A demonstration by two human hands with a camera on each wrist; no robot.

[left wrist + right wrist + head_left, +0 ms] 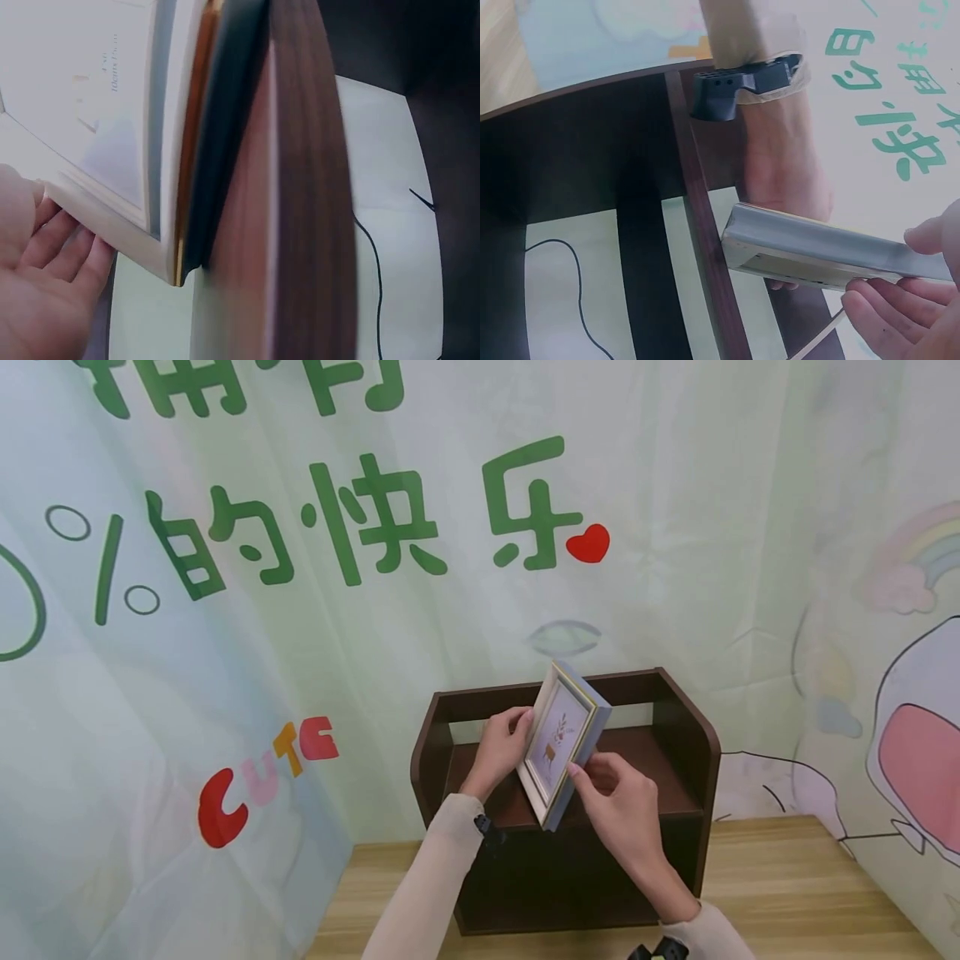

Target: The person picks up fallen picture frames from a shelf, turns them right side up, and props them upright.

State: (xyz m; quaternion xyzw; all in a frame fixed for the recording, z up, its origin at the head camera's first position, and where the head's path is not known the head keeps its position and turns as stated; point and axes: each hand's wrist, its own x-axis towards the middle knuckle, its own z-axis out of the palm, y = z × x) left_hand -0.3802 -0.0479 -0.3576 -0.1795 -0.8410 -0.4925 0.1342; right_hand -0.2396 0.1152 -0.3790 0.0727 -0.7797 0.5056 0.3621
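Observation:
Both hands hold a picture frame (551, 752) tilted above the upper board of a dark brown shelf unit (682, 777). The frame has a pale border, a thin gold line and grey-blue sides; its print shows a small plant-like drawing. My left hand (498, 750) grips the frame's left edge, with the thumb on the near side. The right hand (622, 810) pinches the right edge between thumb and fingers. In the left wrist view, the frame's corner is close beside the shelf's wooden edge (311, 187). From the right wrist, the frame's grey side (810, 232) shows between the two hands.
The shelf unit stands on a wood-grain tabletop (802, 877), with raised side panels and a back rail (622, 681). Behind it hangs a pale printed curtain (712, 568) with green characters. A dark wrist camera (742, 86) sits on the left wrist.

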